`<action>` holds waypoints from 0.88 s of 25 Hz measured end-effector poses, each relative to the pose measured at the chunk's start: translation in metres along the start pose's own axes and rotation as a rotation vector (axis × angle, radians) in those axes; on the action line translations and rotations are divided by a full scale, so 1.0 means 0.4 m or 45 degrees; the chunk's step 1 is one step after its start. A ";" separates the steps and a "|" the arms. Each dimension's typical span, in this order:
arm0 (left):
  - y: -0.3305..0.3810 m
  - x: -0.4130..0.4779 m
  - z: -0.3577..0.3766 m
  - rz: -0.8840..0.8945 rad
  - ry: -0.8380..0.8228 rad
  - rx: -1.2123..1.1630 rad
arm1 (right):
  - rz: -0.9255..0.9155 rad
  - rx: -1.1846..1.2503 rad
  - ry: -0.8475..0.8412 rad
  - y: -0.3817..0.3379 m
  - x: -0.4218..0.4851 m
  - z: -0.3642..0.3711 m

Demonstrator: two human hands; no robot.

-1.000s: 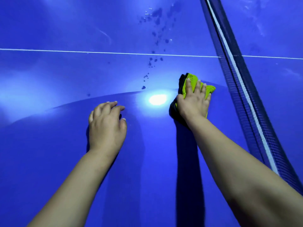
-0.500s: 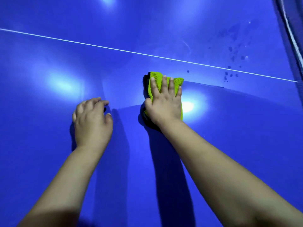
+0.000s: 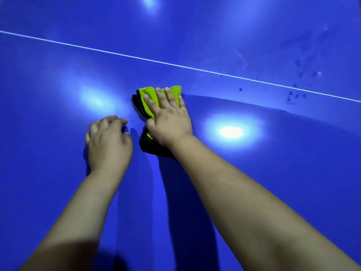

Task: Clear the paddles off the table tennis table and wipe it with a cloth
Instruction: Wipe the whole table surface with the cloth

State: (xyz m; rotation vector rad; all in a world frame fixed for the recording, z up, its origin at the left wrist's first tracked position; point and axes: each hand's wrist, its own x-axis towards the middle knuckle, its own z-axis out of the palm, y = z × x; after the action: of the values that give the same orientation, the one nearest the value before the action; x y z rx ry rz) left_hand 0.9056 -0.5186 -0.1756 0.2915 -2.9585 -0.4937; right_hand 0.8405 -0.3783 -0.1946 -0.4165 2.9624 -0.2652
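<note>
Head view: green cloth (image 3: 154,93) folded, flat on blue worktop (image 3: 273,182), just short of white line (image 3: 117,54). Right grip (image 3: 170,122) on top of it, fingers straight and spread, pressing down, not pinching. Left grip (image 3: 108,142) just beside on bare worktop, fingers loosely curled, holding nothing. Dark spots (image 3: 297,95) far right around the line. Light glares (image 3: 231,132) either side of the grips

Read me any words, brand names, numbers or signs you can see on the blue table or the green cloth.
None: no words, numbers or logos can be read.
The glossy blue table tennis table top bears only a plain white line and some dark spots.
The folded lime-green cloth under the right hand shows no label.
</note>
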 end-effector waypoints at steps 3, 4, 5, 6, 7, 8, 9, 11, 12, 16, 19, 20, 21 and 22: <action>0.131 -0.013 0.039 0.089 -0.040 -0.052 | 0.151 0.010 0.038 0.162 -0.052 -0.033; 0.186 -0.019 0.056 0.131 -0.056 -0.071 | 0.219 0.012 0.051 0.233 -0.078 -0.044; 0.243 -0.026 0.075 0.174 -0.071 -0.087 | 0.288 0.018 0.067 0.306 -0.106 -0.057; 0.286 -0.032 0.088 0.209 -0.082 -0.101 | 0.345 0.032 0.080 0.363 -0.131 -0.065; 0.341 -0.041 0.106 0.253 -0.091 -0.120 | 0.408 0.042 0.094 0.430 -0.164 -0.077; 0.407 -0.051 0.130 0.298 -0.103 -0.141 | 0.471 0.053 0.105 0.507 -0.204 -0.092; 0.442 -0.060 0.142 0.333 -0.113 -0.143 | 0.514 0.073 0.110 0.552 -0.230 -0.100; 0.560 -0.094 0.185 0.468 -0.141 -0.160 | 0.623 0.089 0.139 0.684 -0.309 -0.126; 0.632 -0.117 0.214 0.541 -0.159 -0.178 | 0.688 0.096 0.153 0.762 -0.356 -0.138; 0.861 -0.188 0.304 0.700 -0.209 -0.249 | 0.930 0.108 0.171 1.029 -0.535 -0.175; 0.966 -0.215 0.350 0.762 -0.214 -0.287 | 1.053 0.224 0.231 1.167 -0.642 -0.202; 0.987 -0.218 0.360 0.782 -0.219 -0.296 | 1.073 0.349 0.254 1.195 -0.655 -0.213; 0.999 -0.214 0.368 0.799 -0.221 -0.303 | 1.099 0.465 0.276 1.217 -0.651 -0.221; 1.001 -0.204 0.372 0.807 -0.219 -0.308 | 1.154 0.525 0.291 1.234 -0.631 -0.230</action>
State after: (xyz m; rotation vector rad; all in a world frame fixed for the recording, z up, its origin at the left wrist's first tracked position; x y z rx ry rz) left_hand 0.8945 -0.0841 -0.1897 -0.7201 -2.8688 -0.7907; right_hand 0.9379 0.1747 -0.1719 1.0229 2.8218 -0.7957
